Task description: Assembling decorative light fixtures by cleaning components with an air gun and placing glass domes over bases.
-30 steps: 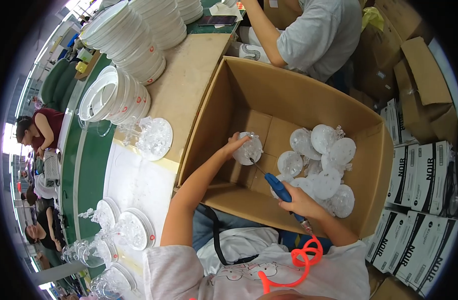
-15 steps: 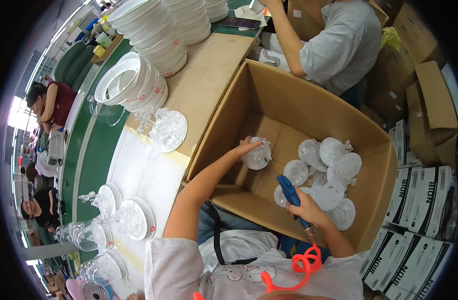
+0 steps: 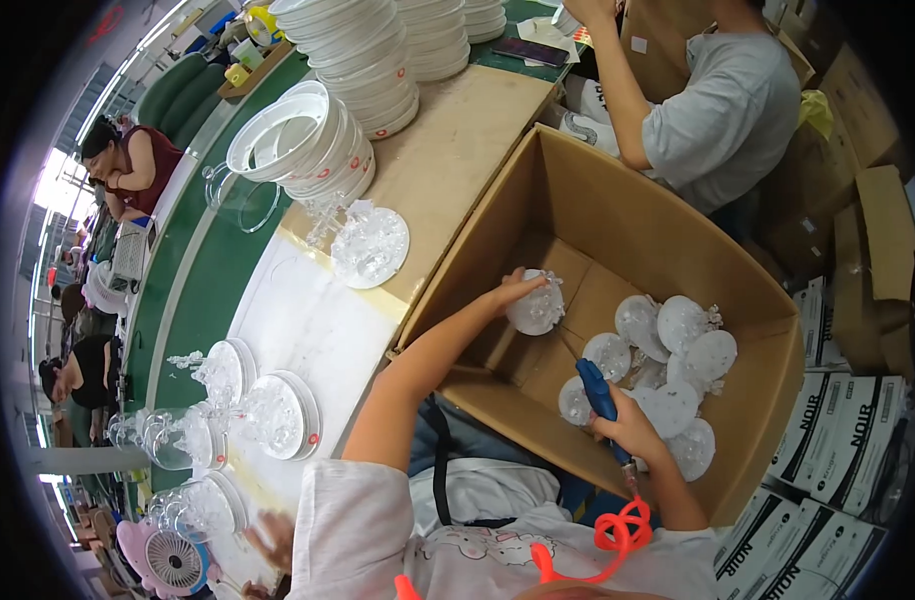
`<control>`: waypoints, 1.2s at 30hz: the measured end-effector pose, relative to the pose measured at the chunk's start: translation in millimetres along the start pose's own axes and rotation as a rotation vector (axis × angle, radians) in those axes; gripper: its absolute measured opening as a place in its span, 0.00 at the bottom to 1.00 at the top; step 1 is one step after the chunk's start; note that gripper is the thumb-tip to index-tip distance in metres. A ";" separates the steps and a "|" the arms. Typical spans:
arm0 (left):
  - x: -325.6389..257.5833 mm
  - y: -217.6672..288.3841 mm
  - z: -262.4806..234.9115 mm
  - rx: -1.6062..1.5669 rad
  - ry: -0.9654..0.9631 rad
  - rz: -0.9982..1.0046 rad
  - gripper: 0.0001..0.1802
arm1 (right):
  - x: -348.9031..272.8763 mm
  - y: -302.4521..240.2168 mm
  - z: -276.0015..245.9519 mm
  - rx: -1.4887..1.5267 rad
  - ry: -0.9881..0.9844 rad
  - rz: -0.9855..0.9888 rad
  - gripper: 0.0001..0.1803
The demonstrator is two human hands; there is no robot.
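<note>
Inside a large cardboard box, my left hand is closed on a round clear plastic disc with small transparent pieces on its face. My right hand grips a blue air blow gun over the box's near side. Its thin nozzle points up and left toward that disc, without plainly touching it. A coiled orange-red hose runs from the gun's lower end past my shirt. To the right, several similar discs lie heaped on the box floor, some overlapping.
The work table on the left bears several clear disc assemblies and stacked white rings. Another person's hand is at its near edge. A person in a grey shirt is beyond the box. Printed cartons stand right.
My view has shifted, so the scene sits further right. The gun's nozzle now shows, pointing at the held disc. Another person's hand has come further into view at lower left.
</note>
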State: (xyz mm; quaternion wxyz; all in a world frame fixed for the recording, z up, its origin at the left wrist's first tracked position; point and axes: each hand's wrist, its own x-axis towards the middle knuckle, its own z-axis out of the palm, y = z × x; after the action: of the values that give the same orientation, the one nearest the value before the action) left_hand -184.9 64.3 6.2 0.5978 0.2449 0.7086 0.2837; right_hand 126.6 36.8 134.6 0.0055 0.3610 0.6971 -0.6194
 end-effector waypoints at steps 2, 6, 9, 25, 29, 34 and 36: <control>-5.8 3.5 2.4 0.026 0.001 -0.010 0.63 | -0.9 -0.2 0.3 0.062 -0.039 0.006 0.17; -1.3 -0.7 2.7 0.033 0.035 -0.009 0.63 | -2.3 -7.7 3.8 0.034 -0.082 -0.005 0.18; 5.1 -8.1 4.4 0.044 0.028 0.000 0.63 | -4.8 -3.2 5.6 -0.020 -0.088 -0.036 0.20; 8.1 -7.1 -0.5 0.019 0.060 0.031 0.63 | -4.3 -4.2 7.9 -0.121 -0.021 -0.053 0.21; 7.2 -4.0 -4.9 0.073 0.074 0.042 0.62 | -1.9 0.9 7.9 -0.179 -0.009 -0.073 0.22; 8.4 -5.4 -6.1 0.027 0.047 0.050 0.60 | -2.2 1.2 9.1 -0.199 -0.015 -0.024 0.24; 10.9 -8.3 -7.2 0.012 0.051 0.048 0.60 | -2.2 0.0 11.6 -0.192 -0.030 -0.015 0.25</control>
State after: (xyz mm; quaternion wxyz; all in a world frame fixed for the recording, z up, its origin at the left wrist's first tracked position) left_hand -193.8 65.0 -6.4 0.5713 0.2581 0.7190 0.3001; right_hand 123.1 25.7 132.9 0.0459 0.3440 0.7557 -0.5553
